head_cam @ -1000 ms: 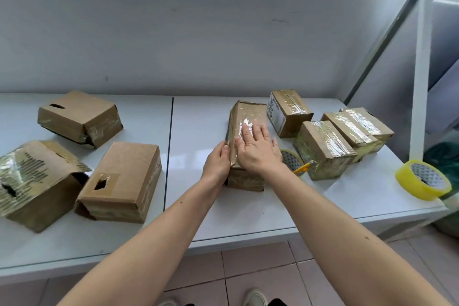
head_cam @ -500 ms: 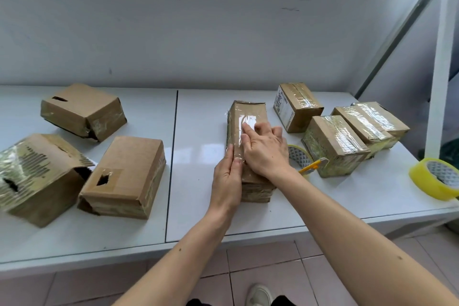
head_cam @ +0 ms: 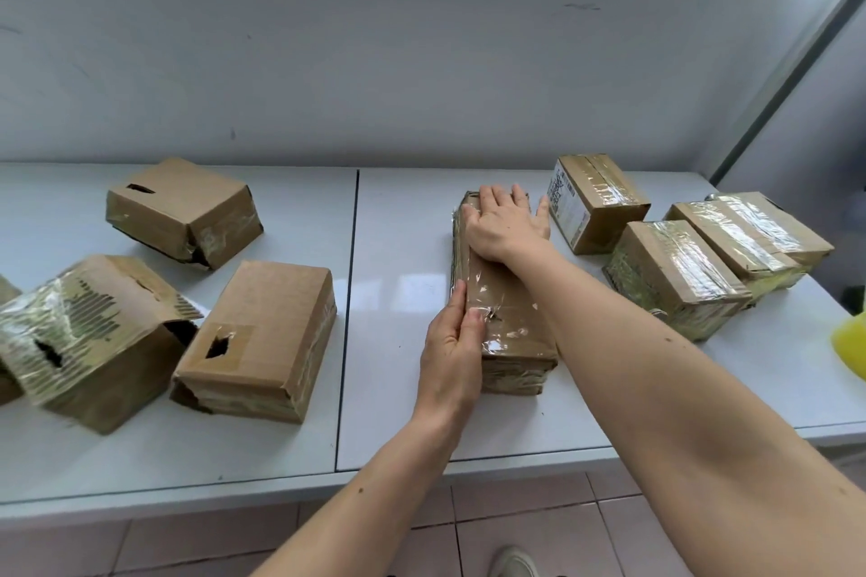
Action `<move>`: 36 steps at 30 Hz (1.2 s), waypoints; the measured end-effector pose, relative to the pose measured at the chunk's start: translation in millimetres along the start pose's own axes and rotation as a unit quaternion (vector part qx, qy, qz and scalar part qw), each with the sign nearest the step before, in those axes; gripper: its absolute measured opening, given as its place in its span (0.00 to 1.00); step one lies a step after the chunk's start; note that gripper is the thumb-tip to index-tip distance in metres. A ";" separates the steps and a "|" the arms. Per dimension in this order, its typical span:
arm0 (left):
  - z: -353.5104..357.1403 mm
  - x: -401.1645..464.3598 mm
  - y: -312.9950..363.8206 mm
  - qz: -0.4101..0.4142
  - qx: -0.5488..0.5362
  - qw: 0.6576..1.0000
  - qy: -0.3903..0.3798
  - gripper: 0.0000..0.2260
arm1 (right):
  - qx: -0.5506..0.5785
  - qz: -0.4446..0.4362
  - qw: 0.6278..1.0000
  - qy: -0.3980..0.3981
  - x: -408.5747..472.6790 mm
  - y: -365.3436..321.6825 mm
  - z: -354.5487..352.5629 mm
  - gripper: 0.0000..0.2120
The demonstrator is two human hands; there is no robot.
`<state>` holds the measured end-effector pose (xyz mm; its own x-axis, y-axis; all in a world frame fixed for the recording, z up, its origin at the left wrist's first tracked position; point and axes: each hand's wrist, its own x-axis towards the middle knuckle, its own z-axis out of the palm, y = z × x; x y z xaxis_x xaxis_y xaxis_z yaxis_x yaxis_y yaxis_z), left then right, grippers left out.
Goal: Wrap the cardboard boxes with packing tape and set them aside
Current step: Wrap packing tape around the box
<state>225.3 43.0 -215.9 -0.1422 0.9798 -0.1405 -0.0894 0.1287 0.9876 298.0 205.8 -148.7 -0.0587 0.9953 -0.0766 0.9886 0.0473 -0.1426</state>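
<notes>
Long narrow cardboard box [head_cam: 503,295] — taped, lying just right of the table seam [head_cam: 349,295]. Right hand [head_cam: 506,225] flat on its far end; left hand [head_cam: 452,351] flat against its near left side. Likely light, stiff, slick with tape — best held by its long sides.

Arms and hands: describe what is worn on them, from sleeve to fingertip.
Nothing is worn. Both forearms are bare as far up as the frame shows, with no sleeve in view. The left hand and right hand have no gloves, and no rings, watch or bracelet show. Fingernails look short and unpainted.
</notes>
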 end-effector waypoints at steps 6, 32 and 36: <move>1.0 2.0 -2.5 0.001 0.005 1.000 0.001 0.29 | 0.016 0.003 0.999 0.029 12.1 -2.5 -2.9 0.26; -17.1 -15.9 30.3 -0.002 -0.024 0.998 0.061 0.17 | 0.163 -0.088 0.983 -0.003 -151.4 -3.7 23.7 0.26; -36.8 -11.2 30.0 -0.010 0.035 0.996 0.076 0.18 | 0.179 -0.112 0.971 0.109 -151.4 5.0 -1.0 0.21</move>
<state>188.0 30.2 -187.2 -0.2888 0.9433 -0.1636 -0.0251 0.1634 0.9862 312.0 55.5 -136.8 -0.1981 0.9591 0.2022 0.8406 0.2723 -0.4683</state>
